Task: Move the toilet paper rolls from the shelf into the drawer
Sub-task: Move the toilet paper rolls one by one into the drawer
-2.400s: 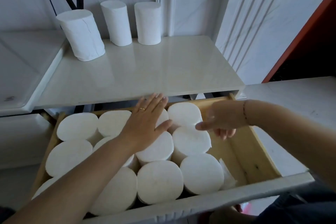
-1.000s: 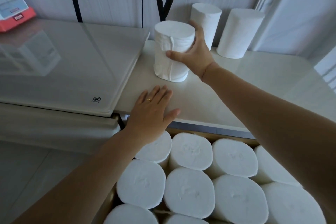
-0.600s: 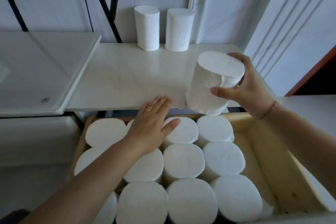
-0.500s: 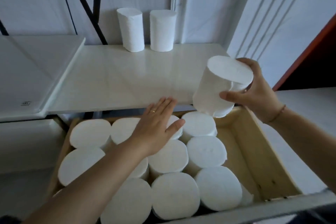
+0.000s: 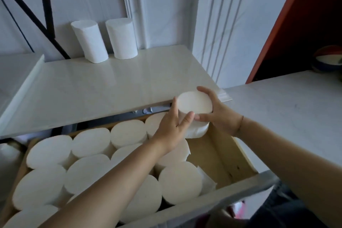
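The left hand and right hand together grip an upright roll at the drawer's back right corner, while a pair of rolls stands on the shelf.

I am viewing a home storage corner: moulded wall panels are backing a glossy shelf, a wooden drawer is standing open under its front edge, and a ball is lying at far right.
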Demonstrator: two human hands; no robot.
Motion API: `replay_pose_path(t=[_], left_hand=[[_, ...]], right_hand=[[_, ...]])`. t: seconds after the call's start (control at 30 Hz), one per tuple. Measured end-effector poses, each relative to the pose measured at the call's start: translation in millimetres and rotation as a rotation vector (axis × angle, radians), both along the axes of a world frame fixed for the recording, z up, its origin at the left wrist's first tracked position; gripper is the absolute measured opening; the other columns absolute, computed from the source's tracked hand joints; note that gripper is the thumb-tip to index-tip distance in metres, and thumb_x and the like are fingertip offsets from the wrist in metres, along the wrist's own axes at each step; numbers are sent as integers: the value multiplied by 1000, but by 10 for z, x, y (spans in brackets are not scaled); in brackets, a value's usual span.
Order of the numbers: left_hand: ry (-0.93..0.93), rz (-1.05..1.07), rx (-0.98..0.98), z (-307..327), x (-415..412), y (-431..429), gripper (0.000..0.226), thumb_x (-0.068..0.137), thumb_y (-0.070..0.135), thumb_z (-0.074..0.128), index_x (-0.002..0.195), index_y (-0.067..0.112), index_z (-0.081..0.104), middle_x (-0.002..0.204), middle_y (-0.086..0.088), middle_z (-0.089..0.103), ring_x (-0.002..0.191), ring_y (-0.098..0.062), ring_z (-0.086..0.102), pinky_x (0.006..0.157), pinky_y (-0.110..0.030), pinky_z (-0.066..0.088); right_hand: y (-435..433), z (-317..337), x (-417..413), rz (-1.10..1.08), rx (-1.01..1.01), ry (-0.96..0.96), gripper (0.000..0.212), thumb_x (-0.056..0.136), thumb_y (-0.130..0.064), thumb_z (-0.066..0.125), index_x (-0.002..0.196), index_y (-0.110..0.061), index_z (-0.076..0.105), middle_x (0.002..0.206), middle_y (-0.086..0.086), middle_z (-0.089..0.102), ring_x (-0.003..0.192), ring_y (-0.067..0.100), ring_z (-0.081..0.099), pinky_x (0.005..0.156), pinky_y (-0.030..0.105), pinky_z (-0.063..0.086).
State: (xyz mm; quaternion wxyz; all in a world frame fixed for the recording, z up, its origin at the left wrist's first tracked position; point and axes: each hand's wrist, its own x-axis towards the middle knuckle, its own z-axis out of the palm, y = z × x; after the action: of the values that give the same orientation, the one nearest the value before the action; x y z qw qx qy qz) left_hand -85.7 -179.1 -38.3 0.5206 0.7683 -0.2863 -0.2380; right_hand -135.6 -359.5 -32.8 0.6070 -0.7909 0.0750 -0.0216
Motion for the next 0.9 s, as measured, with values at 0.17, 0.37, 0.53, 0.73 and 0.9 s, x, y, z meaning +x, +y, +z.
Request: replay_pose_path(t=[0.17,0.37,0.53,0.73,0.9], left_hand=[[-291,65,148,-191,32,-17,74,89,56,40,147,29,2,152,6,25,137,-10,15,116,-44,10],[-599,-125,524,-353,165,10,72,90,62,15,148,21,3,159,3,0,143,-8,-9,116,-35,-8],[-673,-162,586,-410,194,32,82,81,69,2,148,21,0,158,5,-7,142,-7,-14,115,-33,-11],[-678,-188,479,-360,158,146,74,88,63,13,148,21,5,158,6,-3,142,-3,-13,115,-30,-10],[-776,-49,322,-84,422,420,71,90,63,11,148,22,12,157,8,7,143,-3,-5,116,-28,-7]], right_hand=[[-32,-204,131,-106,122,-3,51,88,-31,64,133,-32,40,123,-1,53,116,24,57,103,43,48],[-14,-399,197,-240,171,-7,47,80,15,59,112,-18,51,126,14,56,119,29,54,103,44,46],[-16,-402,207,-248,99,-9,50,75,16,64,104,-24,53,120,9,60,114,23,57,101,36,48],[40,-271,155,-245,-94,-56,51,78,12,65,117,-18,54,118,-1,61,117,17,58,105,31,45],[239,162,500,-294,-165,-267,38,78,-2,71,96,-33,57,93,-7,65,92,5,65,87,16,52]])
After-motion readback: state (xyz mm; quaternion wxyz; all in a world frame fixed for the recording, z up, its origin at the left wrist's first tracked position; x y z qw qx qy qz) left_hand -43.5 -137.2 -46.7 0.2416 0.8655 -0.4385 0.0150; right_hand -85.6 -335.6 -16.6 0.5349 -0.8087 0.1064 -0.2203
